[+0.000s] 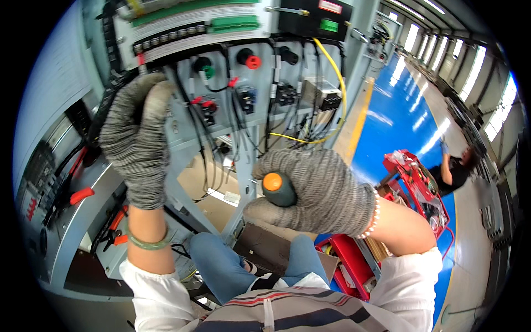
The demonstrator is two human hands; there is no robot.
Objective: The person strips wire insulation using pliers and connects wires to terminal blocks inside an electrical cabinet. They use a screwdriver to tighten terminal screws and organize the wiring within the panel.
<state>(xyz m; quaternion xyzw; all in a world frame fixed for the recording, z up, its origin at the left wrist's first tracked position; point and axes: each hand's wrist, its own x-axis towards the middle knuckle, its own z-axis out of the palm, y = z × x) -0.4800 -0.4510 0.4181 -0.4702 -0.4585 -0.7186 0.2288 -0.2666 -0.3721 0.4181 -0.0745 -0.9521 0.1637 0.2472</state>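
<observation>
Both hands wear grey knitted gloves. My left hand (138,133) is raised at the left of the control panel, its fingers pinched together. A thin wire (142,60) with a red end and a white sleeve stands up from its fingertips, just below the black terminal strip (170,39). My right hand (321,191) is closed around the dark handle of a screwdriver (280,191) whose orange butt end faces up. It is in front of the lower panel, apart from it; the screwdriver's shaft is mostly hidden by the hand.
Red (253,62) and green (208,71) push buttons and hanging black wires fill the panel. A yellow cable (338,72) loops down its right side. Red-handled tools (82,195) lie at left. Red trolleys (412,185) and a person (453,171) are on the right, by the blue floor (387,116).
</observation>
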